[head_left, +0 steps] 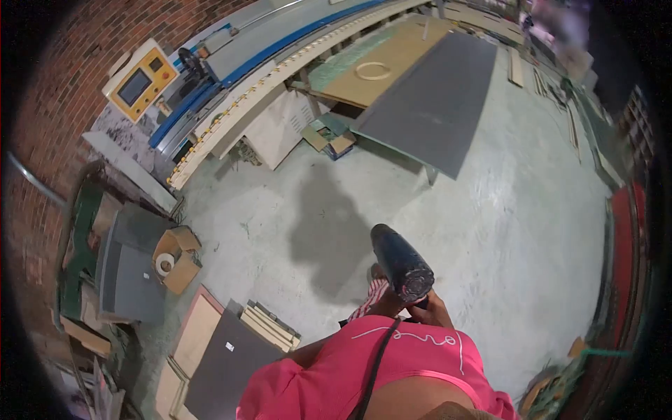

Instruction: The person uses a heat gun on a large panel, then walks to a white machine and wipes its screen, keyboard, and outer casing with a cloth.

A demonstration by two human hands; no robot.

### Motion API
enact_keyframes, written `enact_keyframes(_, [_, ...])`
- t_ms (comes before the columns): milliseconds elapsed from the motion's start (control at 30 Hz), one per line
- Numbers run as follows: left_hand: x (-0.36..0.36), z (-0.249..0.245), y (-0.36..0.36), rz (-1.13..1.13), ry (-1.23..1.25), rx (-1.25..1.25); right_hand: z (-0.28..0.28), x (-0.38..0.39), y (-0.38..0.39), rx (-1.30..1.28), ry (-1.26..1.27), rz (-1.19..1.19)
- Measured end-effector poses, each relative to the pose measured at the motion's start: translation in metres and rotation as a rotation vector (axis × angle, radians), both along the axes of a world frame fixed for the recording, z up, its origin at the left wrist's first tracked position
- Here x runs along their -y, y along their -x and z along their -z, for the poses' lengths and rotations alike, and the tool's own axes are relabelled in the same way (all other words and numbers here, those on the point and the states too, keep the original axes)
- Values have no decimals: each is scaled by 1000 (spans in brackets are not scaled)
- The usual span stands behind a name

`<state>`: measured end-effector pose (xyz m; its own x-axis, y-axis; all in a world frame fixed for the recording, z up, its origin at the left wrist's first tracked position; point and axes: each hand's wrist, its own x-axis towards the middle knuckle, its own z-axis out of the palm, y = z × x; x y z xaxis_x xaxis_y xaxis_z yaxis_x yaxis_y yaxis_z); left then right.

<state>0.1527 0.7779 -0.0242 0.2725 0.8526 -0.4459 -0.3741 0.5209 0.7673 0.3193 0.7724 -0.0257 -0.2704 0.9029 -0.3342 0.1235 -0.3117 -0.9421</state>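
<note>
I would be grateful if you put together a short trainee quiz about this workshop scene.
1. What is held in front of the pink shirt?
2. True or false: the yellow control panel stands close to the brick wall.
3. The roll of tape lies: A) on the grey panel; B) in the cardboard box; C) on the machine bed.

Key: 1) a dark corded tool; 2) true; 3) B.

The tool (401,262) sits centre, the panel (430,98) ahead, stacked boards (231,350) lower left
</note>
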Motion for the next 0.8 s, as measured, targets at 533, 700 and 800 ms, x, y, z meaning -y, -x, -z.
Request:
enact_keyframes(533, [-248, -51, 52, -194, 108, 198, -33, -280, 73, 162, -109, -279])
enact_keyframes(700, [-303, 3, 83, -191, 111, 183, -32, -344, 102, 172, 72, -385])
enact_keyframes(800, [-338, 5, 101, -120, 85, 114, -1, -378, 116, 245, 16, -415])
